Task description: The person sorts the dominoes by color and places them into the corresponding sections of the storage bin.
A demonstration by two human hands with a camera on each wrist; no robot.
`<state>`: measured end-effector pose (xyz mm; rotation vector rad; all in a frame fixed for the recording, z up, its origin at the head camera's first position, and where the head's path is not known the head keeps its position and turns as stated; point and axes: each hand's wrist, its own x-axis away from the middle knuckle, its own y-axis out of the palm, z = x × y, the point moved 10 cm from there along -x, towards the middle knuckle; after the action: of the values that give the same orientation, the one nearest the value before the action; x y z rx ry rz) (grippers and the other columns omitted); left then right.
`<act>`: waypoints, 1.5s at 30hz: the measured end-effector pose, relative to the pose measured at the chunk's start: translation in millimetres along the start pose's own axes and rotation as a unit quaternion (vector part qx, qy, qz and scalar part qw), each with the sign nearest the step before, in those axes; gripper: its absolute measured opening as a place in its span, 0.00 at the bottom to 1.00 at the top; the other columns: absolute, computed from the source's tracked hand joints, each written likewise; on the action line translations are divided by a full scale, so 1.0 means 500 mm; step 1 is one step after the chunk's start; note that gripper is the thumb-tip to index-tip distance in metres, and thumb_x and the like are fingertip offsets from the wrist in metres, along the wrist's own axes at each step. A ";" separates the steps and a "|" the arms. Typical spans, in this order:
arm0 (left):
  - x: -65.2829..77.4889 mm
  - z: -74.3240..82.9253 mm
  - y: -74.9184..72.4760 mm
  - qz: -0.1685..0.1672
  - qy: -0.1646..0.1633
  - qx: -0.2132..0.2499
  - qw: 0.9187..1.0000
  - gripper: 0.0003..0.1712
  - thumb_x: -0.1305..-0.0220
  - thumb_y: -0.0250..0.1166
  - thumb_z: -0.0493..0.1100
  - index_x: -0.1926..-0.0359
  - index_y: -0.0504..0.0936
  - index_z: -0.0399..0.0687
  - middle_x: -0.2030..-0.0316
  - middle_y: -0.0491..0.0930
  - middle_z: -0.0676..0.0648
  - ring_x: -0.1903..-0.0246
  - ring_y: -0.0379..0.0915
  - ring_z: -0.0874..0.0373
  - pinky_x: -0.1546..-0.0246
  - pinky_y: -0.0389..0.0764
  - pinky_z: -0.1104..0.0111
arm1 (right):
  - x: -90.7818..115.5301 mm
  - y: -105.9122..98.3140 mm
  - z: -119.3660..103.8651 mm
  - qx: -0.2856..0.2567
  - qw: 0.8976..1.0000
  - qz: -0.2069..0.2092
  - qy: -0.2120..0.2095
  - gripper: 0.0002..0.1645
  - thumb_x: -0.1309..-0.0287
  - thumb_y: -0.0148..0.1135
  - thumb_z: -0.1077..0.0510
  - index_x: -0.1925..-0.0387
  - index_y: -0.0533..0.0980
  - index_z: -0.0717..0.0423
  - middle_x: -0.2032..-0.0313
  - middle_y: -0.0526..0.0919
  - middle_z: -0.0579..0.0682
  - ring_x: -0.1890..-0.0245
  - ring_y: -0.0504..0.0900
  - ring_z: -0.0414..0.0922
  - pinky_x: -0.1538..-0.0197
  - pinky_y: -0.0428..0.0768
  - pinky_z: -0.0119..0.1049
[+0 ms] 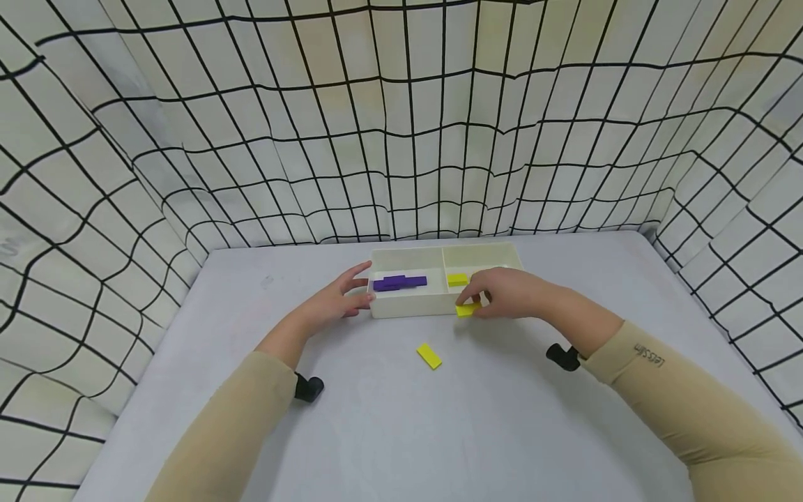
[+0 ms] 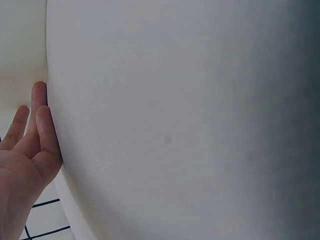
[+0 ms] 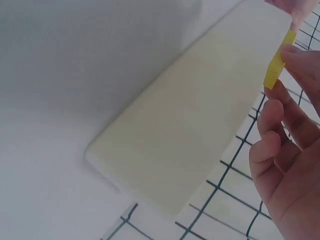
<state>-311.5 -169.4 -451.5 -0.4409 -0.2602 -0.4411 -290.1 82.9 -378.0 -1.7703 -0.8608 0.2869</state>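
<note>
A white two-compartment box (image 1: 414, 305) stands near the far edge of the table. Several purple blocks (image 1: 399, 282) lie in its left compartment, and a yellow block (image 1: 458, 279) lies in the right one. My right hand (image 1: 511, 293) pinches another yellow block (image 3: 279, 62) between thumb and fingers, at the front wall of the right compartment. With fingers spread and fairly straight, my left hand (image 1: 332, 301) touches the left end of the box; in the left wrist view, the left hand (image 2: 30, 155) has its fingertips against the white wall. One loose yellow block (image 1: 429, 356) lies on the table in front.
The white table (image 1: 401, 432) is bordered at the back and sides by a black net (image 1: 410, 132) over pale walls. Small black wrist devices stick out from both sleeves, one at the left cuff (image 1: 309, 388) and one at the right (image 1: 562, 357).
</note>
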 end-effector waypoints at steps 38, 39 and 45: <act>-0.003 -0.007 -0.003 0.005 -0.006 0.013 1.000 0.47 0.33 0.65 0.56 0.24 0.46 0.80 0.25 0.52 0.46 0.39 0.73 0.49 0.36 0.69 0.53 | -0.107 -0.031 0.152 0.058 0.996 -0.012 0.059 0.16 0.38 0.66 0.58 0.48 0.83 0.49 0.63 0.79 0.47 0.60 0.74 0.47 0.53 0.74 0.42; -0.003 -0.007 -0.002 0.003 -0.005 0.014 1.000 0.47 0.33 0.65 0.56 0.24 0.46 0.80 0.25 0.52 0.46 0.39 0.73 0.48 0.35 0.69 0.53 | -0.109 -0.029 0.153 0.060 0.996 -0.012 0.058 0.16 0.38 0.66 0.59 0.48 0.83 0.49 0.63 0.79 0.47 0.60 0.74 0.47 0.53 0.74 0.42; -0.003 -0.004 -0.001 0.000 -0.006 0.014 1.000 0.48 0.35 0.66 0.59 0.24 0.46 0.80 0.24 0.51 0.46 0.39 0.72 0.49 0.36 0.69 0.53 | -0.117 -0.018 0.162 0.066 0.995 -0.013 0.068 0.17 0.38 0.65 0.59 0.47 0.83 0.49 0.62 0.80 0.47 0.59 0.74 0.47 0.51 0.75 0.42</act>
<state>-312.6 -170.3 -453.4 -0.4162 -0.2770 -0.4338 -381.8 103.3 -413.0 -1.6351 -0.7509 0.1998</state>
